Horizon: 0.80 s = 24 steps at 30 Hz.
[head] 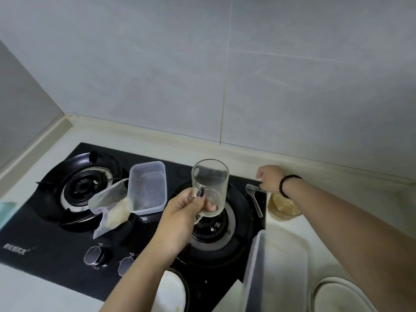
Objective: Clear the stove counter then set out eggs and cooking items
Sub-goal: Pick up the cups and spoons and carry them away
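A: What crowds the left hand [180,212]?

B: Its fingers [202,193] wrap a glass mug [210,188] above the right burner [211,224]. Just left of them stands a clear plastic tub [147,188], with a bag of rice [112,208] leaning on it.

A: And the right hand [270,179]?

B: A plastic spoon [254,197] lies at its fingertips; a jar [283,207] sits under the wrist. Behind them the wall [292,86] closes off passage.

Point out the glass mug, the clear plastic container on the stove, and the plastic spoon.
glass mug [210,188], head view, on its clear side wall.
clear plastic container [147,190], head view, on its inner bottom.
plastic spoon [256,202], head view, on its handle.
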Tool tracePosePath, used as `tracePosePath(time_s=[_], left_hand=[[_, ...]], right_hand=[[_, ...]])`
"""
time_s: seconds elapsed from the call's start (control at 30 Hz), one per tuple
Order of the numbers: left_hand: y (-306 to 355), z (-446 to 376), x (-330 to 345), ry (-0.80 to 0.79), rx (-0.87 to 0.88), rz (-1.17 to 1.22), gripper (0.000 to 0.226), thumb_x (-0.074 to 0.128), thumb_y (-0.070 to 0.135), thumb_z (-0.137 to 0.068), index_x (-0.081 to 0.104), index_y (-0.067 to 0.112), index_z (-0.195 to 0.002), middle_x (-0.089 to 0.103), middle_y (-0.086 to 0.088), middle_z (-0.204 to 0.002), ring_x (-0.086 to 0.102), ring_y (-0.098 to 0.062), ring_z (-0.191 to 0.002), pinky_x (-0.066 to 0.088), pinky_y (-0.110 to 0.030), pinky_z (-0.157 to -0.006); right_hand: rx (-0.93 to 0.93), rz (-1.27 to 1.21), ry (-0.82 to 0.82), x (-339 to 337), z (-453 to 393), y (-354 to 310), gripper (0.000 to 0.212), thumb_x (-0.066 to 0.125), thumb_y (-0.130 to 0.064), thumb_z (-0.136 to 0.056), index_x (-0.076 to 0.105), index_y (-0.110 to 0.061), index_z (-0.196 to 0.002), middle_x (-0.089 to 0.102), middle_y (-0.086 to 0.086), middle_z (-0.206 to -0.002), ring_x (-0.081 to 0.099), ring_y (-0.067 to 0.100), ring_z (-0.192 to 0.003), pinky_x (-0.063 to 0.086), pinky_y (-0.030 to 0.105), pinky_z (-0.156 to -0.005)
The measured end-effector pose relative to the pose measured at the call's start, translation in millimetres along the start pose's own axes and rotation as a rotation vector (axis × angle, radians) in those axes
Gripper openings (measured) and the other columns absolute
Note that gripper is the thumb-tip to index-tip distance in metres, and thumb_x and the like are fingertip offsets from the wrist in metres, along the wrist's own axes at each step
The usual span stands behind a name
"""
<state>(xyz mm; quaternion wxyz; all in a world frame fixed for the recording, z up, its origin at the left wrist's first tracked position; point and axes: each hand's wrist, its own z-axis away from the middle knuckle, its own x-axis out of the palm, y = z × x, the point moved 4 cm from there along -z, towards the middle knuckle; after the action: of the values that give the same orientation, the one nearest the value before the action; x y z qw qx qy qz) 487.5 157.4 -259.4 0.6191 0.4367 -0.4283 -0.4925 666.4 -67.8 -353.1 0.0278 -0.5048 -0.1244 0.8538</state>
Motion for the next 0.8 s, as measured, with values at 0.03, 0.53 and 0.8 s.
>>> tracePosePath(time_s=[0.03,0.53,0.8], left_hand=[[0,-3,-3,-0.003,0.008,-0.002,0.029,0.046,0.007,-0.097,0.063,0.002,-0.075,0.069,-0.01,-0.076,0.064,-0.021,-0.082,0.05,-0.036,-0.089],[-18,-54,-1,-0.047,0.001,-0.022,0.031,0.055,0.028,-0.093,0.067,0.001,-0.081,0.072,-0.01,-0.086,0.065,-0.014,-0.084,0.045,-0.031,-0.082],[-14,-46,7,-0.09,0.023,-0.031,0.035,0.059,0.034,-0.09,0.065,0.001,-0.08,0.071,-0.006,-0.081,0.065,-0.012,-0.081,0.045,-0.026,-0.077]], right_hand=[[-0.006,0.078,-0.026,3,-4,-1,0.036,0.057,-0.006,-0.083,0.061,-0.01,-0.118,0.061,0.008,-0.122,0.059,0.025,-0.109,0.05,0.032,-0.093],[-0.103,0.387,-0.101,20,-24,-12,0.03,0.059,-0.01,-0.079,0.053,-0.015,-0.108,0.057,0.004,-0.11,0.055,0.021,-0.089,0.048,0.03,-0.074],[-0.037,0.352,0.055,2,-11,-10,0.02,0.053,-0.01,-0.085,0.057,-0.011,-0.105,0.054,0.007,-0.114,0.059,0.027,-0.101,0.05,0.033,-0.077]])
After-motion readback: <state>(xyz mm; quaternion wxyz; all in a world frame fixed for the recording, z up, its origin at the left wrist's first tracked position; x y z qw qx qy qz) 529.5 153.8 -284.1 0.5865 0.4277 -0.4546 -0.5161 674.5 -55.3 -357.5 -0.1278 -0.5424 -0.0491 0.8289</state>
